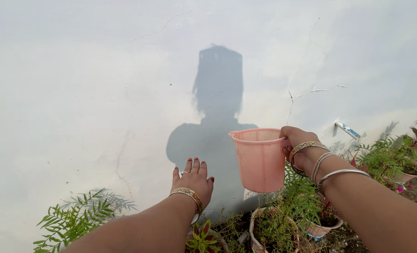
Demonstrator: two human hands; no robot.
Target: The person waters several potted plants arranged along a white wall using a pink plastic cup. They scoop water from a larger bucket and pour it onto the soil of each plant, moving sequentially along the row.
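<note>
My right hand (296,143) grips the handle of a pink plastic mug (260,159), held upright in the air above the plants, its spout pointing left. My left hand (193,180) is stretched forward with flat, slightly spread fingers, holding nothing, over a small red-and-green plant (202,239). Both wrists carry bangles. Under the mug stands a pot (270,232) of thin green stems, with a smaller pot (321,229) to its right.
A white cracked wall (100,93) fills the view, with my shadow on it. A feathery green plant (75,218) grows at lower left. More potted plants (395,161) line the right, near a small pipe stub (347,129) on the wall.
</note>
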